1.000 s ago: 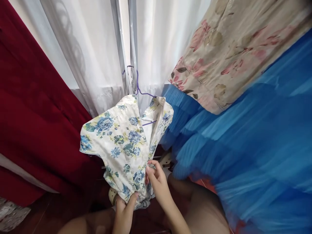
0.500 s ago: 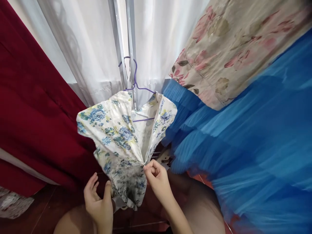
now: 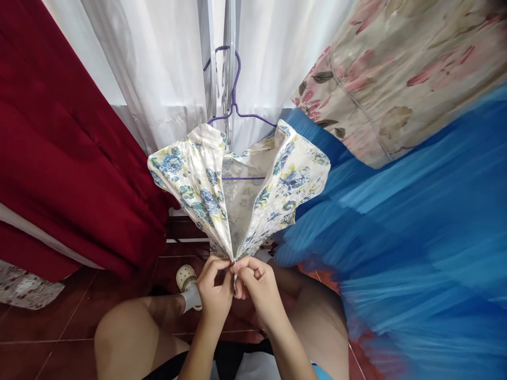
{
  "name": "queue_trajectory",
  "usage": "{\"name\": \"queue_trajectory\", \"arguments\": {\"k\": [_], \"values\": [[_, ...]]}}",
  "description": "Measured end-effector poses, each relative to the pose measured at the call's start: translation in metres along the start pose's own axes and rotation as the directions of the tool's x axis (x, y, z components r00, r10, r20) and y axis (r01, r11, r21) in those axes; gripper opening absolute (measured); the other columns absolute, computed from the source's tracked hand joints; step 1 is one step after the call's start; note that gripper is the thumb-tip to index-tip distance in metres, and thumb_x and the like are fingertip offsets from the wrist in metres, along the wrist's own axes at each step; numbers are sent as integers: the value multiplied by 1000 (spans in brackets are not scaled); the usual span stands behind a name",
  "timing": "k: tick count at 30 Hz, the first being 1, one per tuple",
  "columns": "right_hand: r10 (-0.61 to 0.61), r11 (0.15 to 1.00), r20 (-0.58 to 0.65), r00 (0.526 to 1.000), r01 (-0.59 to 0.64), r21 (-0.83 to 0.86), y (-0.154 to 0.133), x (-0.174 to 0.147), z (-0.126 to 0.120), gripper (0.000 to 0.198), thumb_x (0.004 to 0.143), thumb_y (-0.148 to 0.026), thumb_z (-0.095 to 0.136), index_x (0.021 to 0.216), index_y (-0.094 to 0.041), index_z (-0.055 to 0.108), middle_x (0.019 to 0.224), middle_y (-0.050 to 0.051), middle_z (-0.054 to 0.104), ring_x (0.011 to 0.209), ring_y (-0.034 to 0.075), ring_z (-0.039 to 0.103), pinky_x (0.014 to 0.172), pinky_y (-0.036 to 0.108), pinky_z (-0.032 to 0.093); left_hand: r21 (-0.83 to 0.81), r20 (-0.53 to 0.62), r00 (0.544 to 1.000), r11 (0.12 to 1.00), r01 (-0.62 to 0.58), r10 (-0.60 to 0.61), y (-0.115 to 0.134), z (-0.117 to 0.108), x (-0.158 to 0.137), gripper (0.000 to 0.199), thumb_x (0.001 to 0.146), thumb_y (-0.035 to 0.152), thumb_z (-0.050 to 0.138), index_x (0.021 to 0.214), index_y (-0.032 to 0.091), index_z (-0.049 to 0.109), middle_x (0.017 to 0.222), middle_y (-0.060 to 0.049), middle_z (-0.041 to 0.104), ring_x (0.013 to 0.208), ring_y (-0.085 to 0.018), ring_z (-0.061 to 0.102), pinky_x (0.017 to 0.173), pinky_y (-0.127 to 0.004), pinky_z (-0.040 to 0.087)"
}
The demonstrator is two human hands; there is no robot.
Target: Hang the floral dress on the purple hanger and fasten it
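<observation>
I see the floral shirt (image 3: 209, 199) hanging from the hanger's (image 3: 233, 97) sloping edges; my left hand (image 3: 215, 287) and right hand (image 3: 258, 287) pinch its opening's bottom, apparently working there. Next calls for steady tension.

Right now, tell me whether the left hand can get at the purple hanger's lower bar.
Likely yes: the floral garment gapes open above the left hand, leaving the middle of the lower bar uncovered. That hand is pinching the garment, so it would probably have to let go first.
</observation>
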State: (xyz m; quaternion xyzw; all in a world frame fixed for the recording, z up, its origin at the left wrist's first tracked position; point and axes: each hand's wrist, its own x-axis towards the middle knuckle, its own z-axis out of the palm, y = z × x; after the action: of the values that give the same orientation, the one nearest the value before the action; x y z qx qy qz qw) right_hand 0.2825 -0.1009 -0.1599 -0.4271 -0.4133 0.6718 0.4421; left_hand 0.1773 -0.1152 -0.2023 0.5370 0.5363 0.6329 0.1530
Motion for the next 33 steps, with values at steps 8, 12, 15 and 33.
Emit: {"name": "queue_trajectory", "arguments": {"k": [8, 12, 15, 33], "values": [[-153, 988, -34, 988, 154, 29, -62, 32, 5, 23, 84, -36, 71, 74, -15, 70, 37, -5, 52, 32, 6, 35, 39, 21, 25, -21, 93, 996, 1000, -15, 17, 5, -5, -4, 11, 87, 9, 65, 81, 19, 67, 77, -2, 63, 75, -15, 62, 71, -25, 49], [-325, 943, 49, 945, 327, -59, -128, 74, 19, 34, 79, -37, 75, 54, -18, 63, 36, -5, 47, 36, 7, 40, 43, 23, 35, -62, 124, 992, 998, -12, 20, 0, 0, -11, 10, 88, 9, 63, 85, 17, 67, 77, -3, 61, 75, -15, 61, 70, -24, 49], [-416, 908, 37, 909, 417, -43, -170, 100, 34, 31, 77, -32, 75, 53, -18, 62, 41, -5, 48, 38, 6, 39, 41, 23, 31, -77, 142, 990, 997, -1, 12, -6, 6, -16, 10, 88, 9, 62, 86, 17, 67, 79, -3, 61, 77, -15, 62, 73, -25, 50], [-658, 722, 81, 749, 657, -217, -184, 81, 51, 18, 89, -24, 61, 71, -21, 57, 45, -7, 52, 40, 8, 43, 44, 22, 34, 187, -54, 820, 813, -552, 569, 76, -16, 191, 29, 100, 28, 54, 127, 24, 64, 122, -12, 57, 113, -23, 57, 90, -37, 52]]}}
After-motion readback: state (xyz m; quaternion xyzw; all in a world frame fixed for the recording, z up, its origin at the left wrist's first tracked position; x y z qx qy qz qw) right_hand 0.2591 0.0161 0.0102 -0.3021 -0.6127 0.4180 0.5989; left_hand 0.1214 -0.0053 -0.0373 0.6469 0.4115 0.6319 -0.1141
